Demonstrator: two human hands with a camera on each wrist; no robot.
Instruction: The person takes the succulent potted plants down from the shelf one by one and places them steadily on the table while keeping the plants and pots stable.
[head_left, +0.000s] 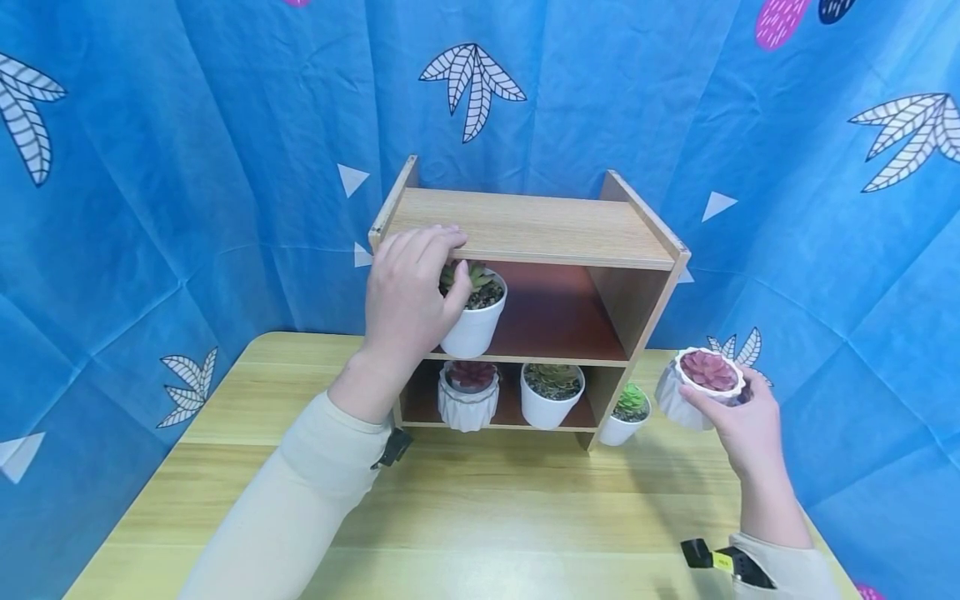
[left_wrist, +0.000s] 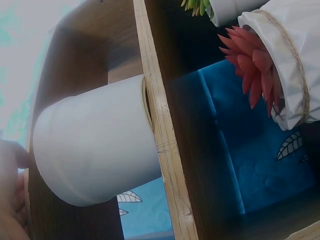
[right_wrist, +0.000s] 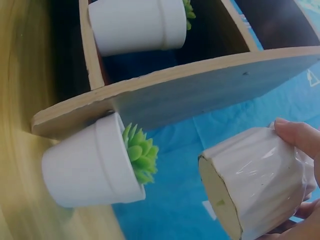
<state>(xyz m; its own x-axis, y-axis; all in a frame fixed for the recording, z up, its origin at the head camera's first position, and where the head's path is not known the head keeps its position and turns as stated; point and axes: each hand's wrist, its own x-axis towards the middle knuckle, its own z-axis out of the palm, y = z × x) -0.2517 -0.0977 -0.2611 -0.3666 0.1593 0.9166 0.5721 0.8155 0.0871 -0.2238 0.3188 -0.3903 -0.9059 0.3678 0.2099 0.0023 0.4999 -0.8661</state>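
A pale wood-grain table (head_left: pixel 480 517) stands before blue leaf-print cloth (head_left: pixel 262 125), bearing a wooden shelf (head_left: pixel 525 221). Beside the shelf, the right hand (head_left: pixel 750 412) grips a ribbed white pot (head_left: pixel 684 410) above the tabletop; its red succulent (head_left: pixel 708 369) points upward, the long axis slightly tilted. The left hand (head_left: pixel 412 283), thumb and fingers parted, is by 1 smooth white pot (head_left: pixel 475 329), roughly upright at the upper level's front; contact is unclear.
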